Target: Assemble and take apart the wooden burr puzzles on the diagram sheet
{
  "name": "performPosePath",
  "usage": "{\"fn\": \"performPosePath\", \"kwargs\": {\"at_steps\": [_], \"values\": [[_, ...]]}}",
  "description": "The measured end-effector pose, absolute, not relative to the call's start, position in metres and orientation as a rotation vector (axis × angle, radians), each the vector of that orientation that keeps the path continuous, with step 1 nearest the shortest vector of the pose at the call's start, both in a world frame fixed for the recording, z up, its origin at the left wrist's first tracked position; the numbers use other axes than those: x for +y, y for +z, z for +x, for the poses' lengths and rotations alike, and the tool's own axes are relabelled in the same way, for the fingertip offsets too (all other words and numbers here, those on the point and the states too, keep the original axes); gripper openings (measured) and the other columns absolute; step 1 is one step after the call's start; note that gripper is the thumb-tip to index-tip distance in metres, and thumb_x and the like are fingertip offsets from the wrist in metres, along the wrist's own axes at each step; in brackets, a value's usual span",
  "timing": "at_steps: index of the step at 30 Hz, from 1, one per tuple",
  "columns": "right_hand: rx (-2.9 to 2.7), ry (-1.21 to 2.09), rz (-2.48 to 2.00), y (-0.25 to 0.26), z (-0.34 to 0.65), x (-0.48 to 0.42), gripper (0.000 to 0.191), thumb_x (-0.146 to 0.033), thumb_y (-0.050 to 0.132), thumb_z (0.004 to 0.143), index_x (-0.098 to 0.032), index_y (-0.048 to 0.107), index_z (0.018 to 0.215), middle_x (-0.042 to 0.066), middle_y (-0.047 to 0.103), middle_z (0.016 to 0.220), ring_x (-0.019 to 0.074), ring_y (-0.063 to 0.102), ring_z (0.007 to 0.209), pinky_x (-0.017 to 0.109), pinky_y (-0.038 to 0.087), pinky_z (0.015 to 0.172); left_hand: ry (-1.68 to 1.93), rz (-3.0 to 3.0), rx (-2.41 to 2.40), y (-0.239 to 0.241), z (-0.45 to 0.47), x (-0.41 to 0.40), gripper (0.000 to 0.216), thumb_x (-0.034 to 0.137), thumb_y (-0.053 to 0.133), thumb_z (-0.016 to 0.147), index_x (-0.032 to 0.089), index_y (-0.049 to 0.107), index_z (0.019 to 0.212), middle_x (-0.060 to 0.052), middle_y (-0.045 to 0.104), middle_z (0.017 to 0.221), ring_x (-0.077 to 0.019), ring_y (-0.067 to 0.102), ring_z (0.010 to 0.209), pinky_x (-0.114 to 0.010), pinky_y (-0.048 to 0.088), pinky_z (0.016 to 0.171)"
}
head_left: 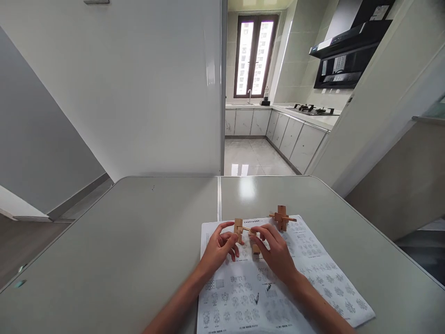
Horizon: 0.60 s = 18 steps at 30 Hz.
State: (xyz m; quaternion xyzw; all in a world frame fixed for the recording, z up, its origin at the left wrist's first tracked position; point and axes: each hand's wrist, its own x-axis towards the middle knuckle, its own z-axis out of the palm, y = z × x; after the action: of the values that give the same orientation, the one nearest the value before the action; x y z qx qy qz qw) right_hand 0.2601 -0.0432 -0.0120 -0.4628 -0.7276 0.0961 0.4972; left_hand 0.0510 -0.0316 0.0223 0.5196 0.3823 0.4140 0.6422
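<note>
My left hand pinches a notched light wooden puzzle block, which stands upright between thumb and fingertips. Across from it, my right hand is closed on a second wooden puzzle block, partly covered by the fingers. A thin wooden bar spans the gap between the two hands; which piece it belongs to is unclear. Both hands are above a printed sheet covered in rows of small diagrams. Beyond my right hand, a darker cross-shaped wooden puzzle rests at the sheet's far edge.
The sheet lies on a pale table with a seam running away from me. A white panel rises behind the table's left part. Through an opening at the right are kitchen cabinets and a gas hob.
</note>
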Motion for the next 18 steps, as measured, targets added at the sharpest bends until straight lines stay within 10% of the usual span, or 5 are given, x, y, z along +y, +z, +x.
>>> {"fn": "performPosePath", "kwargs": {"at_steps": [6, 18], "values": [[-1.537, 0.498, -1.275, -0.005, 0.267, -0.038, 0.033, -0.045, 0.039, 0.109, -0.024, 0.065, 0.114, 0.009, 0.066, 0.11, 0.0253, 0.064, 0.098, 0.04, 0.053, 0.089, 1.039, 1.472, 1.215, 0.017, 0.051, -0.033, 0.045, 0.058, 0.062, 0.094, 0.021, 0.057, 0.119, -0.002, 0.071, 0.082, -0.0156, 0.061, 0.063, -0.027, 0.049, 0.061], [-1.576, 0.905, -1.428, -0.007, 0.29, -0.027, 0.056, -0.066, 0.029, 0.104, -0.023, 0.059, 0.084, 0.001, 0.058, 0.076, 0.0215, 0.053, 0.071, 0.031, 0.042, 0.066, 0.831, 2.209, 1.466, 0.011, 0.052, -0.04, 0.016, 0.035, 0.055, 0.098, 0.024, 0.064, 0.106, 0.001, 0.065, 0.072, -0.0193, 0.064, 0.069, -0.029, 0.048, 0.065]]}}
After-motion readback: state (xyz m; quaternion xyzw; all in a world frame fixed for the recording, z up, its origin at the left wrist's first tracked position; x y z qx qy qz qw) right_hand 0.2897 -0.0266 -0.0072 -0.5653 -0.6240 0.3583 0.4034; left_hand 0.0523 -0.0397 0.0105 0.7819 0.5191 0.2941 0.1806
